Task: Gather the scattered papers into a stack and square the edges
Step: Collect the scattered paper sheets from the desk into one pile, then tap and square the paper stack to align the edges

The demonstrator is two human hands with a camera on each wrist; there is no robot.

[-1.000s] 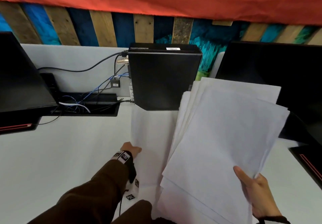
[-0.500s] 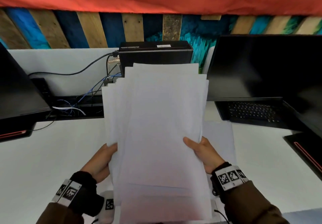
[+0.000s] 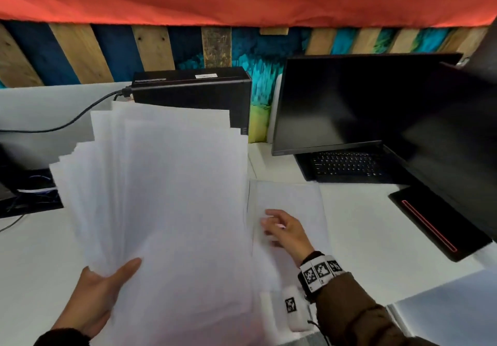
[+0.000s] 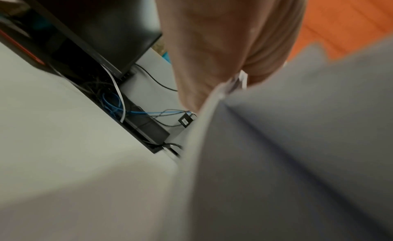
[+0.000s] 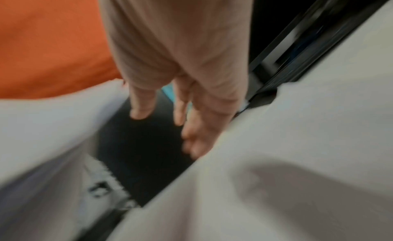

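My left hand (image 3: 107,284) holds a fanned bundle of several white sheets (image 3: 172,197) above the table, thumb on top at its lower left corner; the sheets' top edges are uneven. In the left wrist view the hand (image 4: 223,47) pinches the bundle's edge (image 4: 276,143). My right hand (image 3: 282,228) hovers with fingers spread over a single white sheet (image 3: 293,203) lying flat on the white table, right of the bundle. In the blurred right wrist view its fingers (image 5: 191,110) are straight and hold nothing.
A black computer box (image 3: 193,90) stands behind the bundle. A dark monitor (image 3: 349,101) and black keyboard (image 3: 347,165) sit at the right, a black base with a red stripe (image 3: 435,224) beyond. Cables and a tray (image 3: 32,197) lie at left. More paper (image 3: 443,308) shows at bottom right.
My right hand has let go of the bundle and moved right over the flat sheet. The left hand alone now holds the bundle, which shifted left and fanned out.
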